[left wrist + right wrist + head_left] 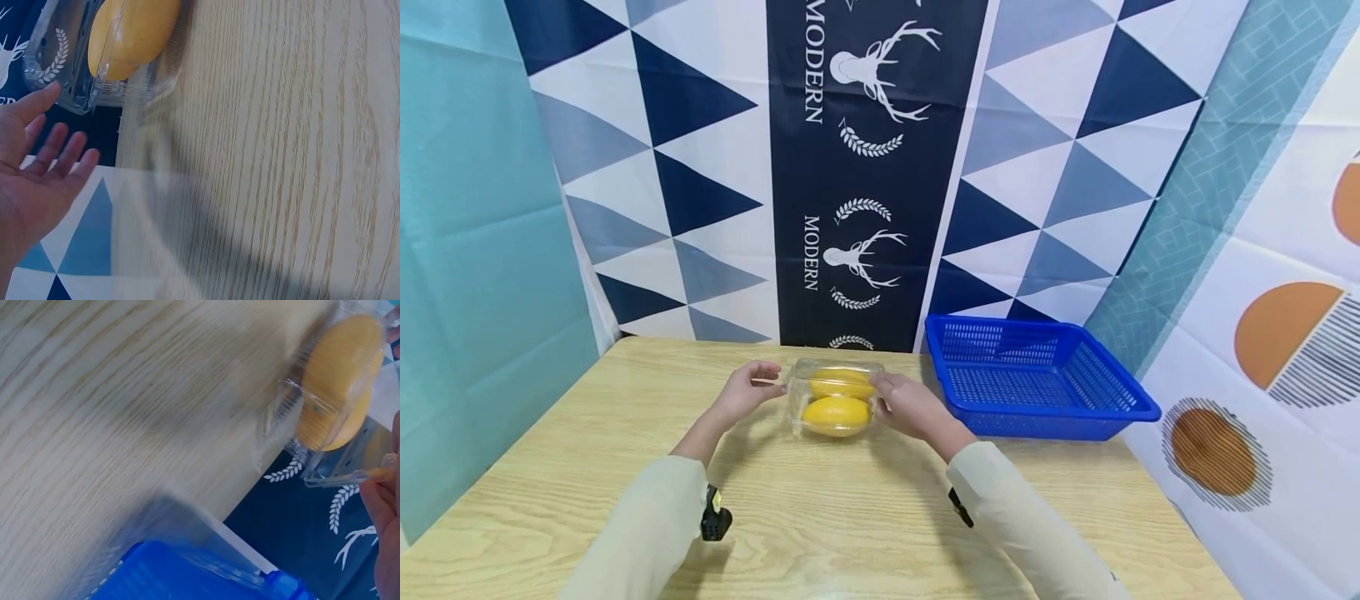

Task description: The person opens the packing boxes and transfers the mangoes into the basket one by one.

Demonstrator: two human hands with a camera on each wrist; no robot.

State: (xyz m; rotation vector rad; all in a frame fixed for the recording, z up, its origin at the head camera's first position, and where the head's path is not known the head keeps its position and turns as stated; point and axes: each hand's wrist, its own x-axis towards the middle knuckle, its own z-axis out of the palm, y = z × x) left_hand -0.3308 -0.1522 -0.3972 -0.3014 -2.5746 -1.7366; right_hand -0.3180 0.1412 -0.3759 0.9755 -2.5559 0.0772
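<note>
A clear plastic clamshell box (800,408) stands on the wooden table with two yellow mangoes inside, a front mango (837,416) and a back mango (841,383). My right hand (912,405) is at the box's right side; in the right wrist view its thumb and fingers pinch the edge of the clear lid (334,481). The lid stands at an angle to the base there. My left hand (749,390) is at the left side with fingers spread and relaxed. In the left wrist view its thumb tip comes right at the lid's corner.
A blue plastic basket (1037,421) sits on the table to the right, close beyond my right hand. The wooden table (820,525) ends at a patterned cloth backdrop (715,208) behind the box. Hanging cloths also border the left and right sides.
</note>
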